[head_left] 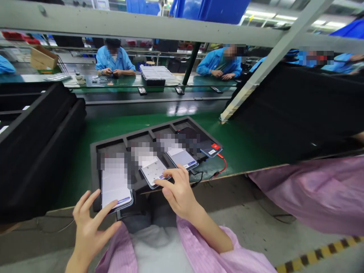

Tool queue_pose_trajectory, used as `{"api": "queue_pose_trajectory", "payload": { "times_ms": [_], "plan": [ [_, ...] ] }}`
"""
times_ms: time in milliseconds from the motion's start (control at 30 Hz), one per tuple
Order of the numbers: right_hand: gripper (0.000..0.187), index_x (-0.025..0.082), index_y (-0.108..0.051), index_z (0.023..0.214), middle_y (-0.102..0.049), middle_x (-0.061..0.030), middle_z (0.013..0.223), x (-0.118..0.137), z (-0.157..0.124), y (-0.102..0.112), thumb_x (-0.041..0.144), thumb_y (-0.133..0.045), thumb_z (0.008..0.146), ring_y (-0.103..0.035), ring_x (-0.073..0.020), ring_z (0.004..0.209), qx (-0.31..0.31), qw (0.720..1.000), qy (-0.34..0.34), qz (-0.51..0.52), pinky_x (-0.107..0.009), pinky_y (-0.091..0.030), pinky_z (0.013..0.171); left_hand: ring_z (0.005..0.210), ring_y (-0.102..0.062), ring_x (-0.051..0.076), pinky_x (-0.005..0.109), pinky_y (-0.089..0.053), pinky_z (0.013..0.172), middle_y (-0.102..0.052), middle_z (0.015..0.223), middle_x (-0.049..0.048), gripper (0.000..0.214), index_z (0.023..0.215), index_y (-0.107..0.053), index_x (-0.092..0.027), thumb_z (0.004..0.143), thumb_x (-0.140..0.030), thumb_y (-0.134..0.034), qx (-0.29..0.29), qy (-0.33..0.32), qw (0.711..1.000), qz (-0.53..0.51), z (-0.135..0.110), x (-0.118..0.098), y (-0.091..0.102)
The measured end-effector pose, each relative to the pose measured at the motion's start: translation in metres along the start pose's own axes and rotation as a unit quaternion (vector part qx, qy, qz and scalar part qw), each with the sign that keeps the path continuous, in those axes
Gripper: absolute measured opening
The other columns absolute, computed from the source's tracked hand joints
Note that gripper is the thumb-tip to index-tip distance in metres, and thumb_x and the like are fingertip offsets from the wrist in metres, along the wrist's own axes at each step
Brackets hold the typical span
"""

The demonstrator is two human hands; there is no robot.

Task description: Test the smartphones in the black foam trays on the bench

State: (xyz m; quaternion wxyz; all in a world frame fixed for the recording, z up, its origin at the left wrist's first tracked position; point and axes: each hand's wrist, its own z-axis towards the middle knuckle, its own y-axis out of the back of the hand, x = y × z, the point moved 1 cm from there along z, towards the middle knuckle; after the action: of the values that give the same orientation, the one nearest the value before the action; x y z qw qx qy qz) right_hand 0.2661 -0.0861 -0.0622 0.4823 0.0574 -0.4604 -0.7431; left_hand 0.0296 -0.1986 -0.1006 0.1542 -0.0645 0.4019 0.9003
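Observation:
A black foam tray point(95, 182) with compartments lies at the bench's near edge and bears several smartphones in a row. My left hand point(93, 223) is open, fingers spread, its index fingertip at the lower edge of the lit screen of the leftmost phone point(113, 185). With fingers stretched out, my right hand point(179, 191) has its index fingertip at the bottom of the second phone point(153, 172), whose screen shows small icons. The third phone point(184, 157), also lit, lies just beyond that hand. The rightmost phone point(212, 146) is dark, with a red label and a white label.
A red cable point(223, 167) runs from beside the rightmost phone. Stacked black foam trays point(42, 140) stand on the left. A slanted metal post point(256, 79) and a large black cover point(307, 110) are on the right. Across the conveyor line, people in blue work over benches.

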Motion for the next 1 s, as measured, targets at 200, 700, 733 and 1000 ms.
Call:
{"api": "queue_pose_trajectory", "payload": {
  "times_ms": [200, 700, 733, 1000],
  "plan": [
    [0.048, 0.024, -0.068, 0.093, -0.054, -0.0074, 0.092, -0.015, 0.017, -0.003, 0.034, -0.021, 0.095, -0.048, -0.0203, 0.091, -0.015, 0.999, -0.037, -0.027, -0.046, -0.026, 0.101, 0.125, -0.031, 0.035, 0.052, -0.025, 0.102, -0.035, 0.134, 0.0087, 0.036, 0.107, -0.063, -0.028, 0.083, -0.049, -0.045, 0.021, 0.003, 0.999, -0.036, -0.004, 0.006, 0.002],
    [0.05, 0.023, -0.069, 0.09, -0.053, -0.0058, 0.09, -0.039, 0.045, 0.002, 0.035, -0.02, 0.097, -0.049, -0.0185, 0.089, 0.065, 0.994, -0.085, 0.003, -0.044, -0.03, 0.096, 0.13, -0.025, 0.032, 0.055, -0.025, 0.099, -0.034, 0.14, 0.0092, 0.06, 0.116, -0.058, -0.032, 0.088, -0.06, -0.013, 0.178, 0.0, 0.982, -0.058, 0.06, 0.028, 0.002],
    [0.05, 0.023, -0.069, 0.09, -0.053, -0.0062, 0.091, -0.04, 0.045, 0.002, 0.034, -0.021, 0.097, -0.048, -0.0187, 0.091, 0.073, 0.993, -0.088, 0.001, -0.044, -0.031, 0.096, 0.13, -0.024, 0.032, 0.055, -0.025, 0.098, -0.033, 0.141, 0.0086, 0.059, 0.116, -0.058, -0.033, 0.088, -0.059, -0.013, 0.186, -0.008, 0.981, -0.049, 0.061, 0.027, 0.001],
    [0.047, 0.026, -0.065, 0.109, -0.046, -0.0113, 0.126, -0.036, 0.05, 0.008, 0.041, -0.022, 0.096, -0.036, -0.0229, 0.123, 0.181, 0.978, -0.092, -0.044, -0.052, -0.019, 0.107, 0.131, -0.024, 0.032, 0.055, -0.021, 0.102, -0.028, 0.144, 0.0071, 0.066, 0.122, -0.054, -0.032, 0.086, -0.062, -0.007, 0.185, -0.012, 0.982, -0.034, 0.054, 0.031, -0.003]
  ]
}}
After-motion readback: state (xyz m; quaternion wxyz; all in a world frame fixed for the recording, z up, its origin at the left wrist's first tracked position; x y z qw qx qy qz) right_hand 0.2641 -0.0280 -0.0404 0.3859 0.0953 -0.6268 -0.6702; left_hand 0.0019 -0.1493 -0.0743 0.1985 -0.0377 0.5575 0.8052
